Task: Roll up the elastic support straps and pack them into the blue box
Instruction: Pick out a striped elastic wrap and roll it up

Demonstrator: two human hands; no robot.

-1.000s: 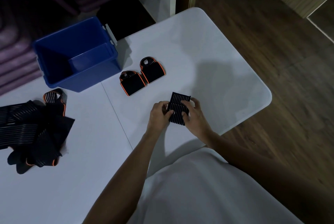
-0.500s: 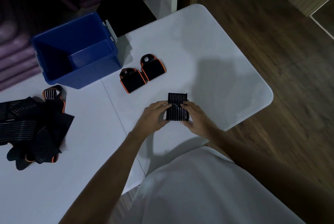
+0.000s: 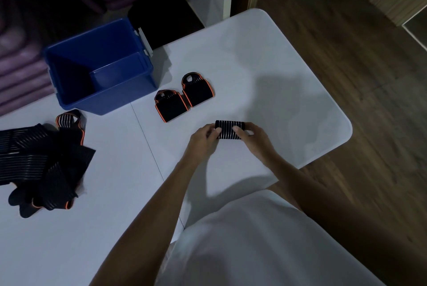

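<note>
The striped strap (image 3: 228,129) is now a tighter, shorter roll than a second ago, lying on the white table (image 3: 277,82). The left hand (image 3: 203,139) and right hand (image 3: 253,139) pinch its ends, fingers curled. Two rolled straps (image 3: 183,97) lie beyond, beside the blue box (image 3: 101,66).

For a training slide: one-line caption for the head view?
Left hand and right hand grip a rolled black striped elastic strap beside the open blue plastic box.
</note>
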